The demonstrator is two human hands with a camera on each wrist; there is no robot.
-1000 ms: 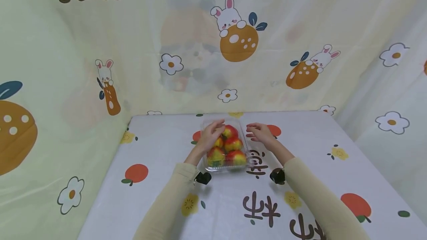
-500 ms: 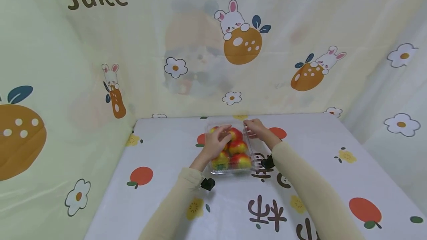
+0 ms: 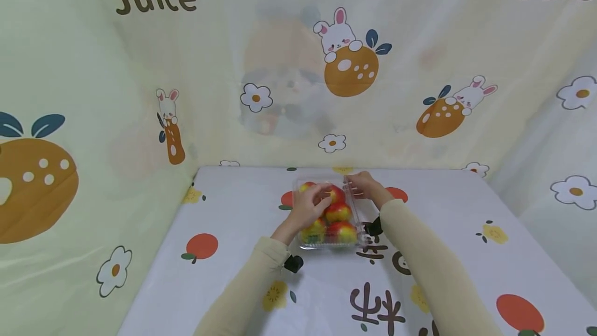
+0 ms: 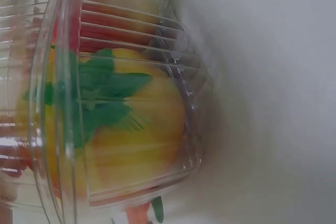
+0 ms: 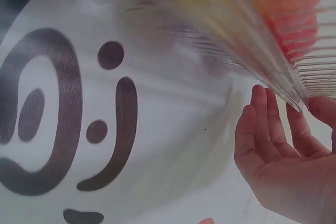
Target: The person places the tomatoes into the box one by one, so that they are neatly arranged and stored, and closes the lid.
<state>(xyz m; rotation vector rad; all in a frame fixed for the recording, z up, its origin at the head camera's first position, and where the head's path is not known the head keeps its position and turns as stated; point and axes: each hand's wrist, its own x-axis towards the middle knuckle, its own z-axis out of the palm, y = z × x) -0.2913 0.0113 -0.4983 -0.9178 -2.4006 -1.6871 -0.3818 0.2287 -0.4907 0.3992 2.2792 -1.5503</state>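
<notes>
A clear plastic clamshell box [image 3: 311,246] stands on the table, with red-and-yellow fruits [image 3: 339,212] inside. My left hand [image 3: 307,207] rests over the left side of its lid, fingers relaxed and thumb apart. At the box's far right corner, my right hand [image 3: 369,187] pinches the rim; in the right wrist view, the thumb and forefinger of that hand [image 5: 286,153] meet at the rim corner [image 5: 294,98] while the other fingers stay loose. Close up in the left wrist view, one yellow fruit [image 4: 142,129] shows a green leafy top behind the ribbed plastic wall.
A white tablecloth [image 3: 224,268] printed with fruits, flowers and dark characters covers the table. Cream curtains [image 3: 214,66] with rabbit prints hang behind and at both sides. A small black device [image 3: 294,263] sits at the left wrist, another [image 3: 373,227] at the right.
My right hand has moved left from beside the box and now pinches its far right corner. The left hand stays over the lid. The whole head view has shifted slightly.
</notes>
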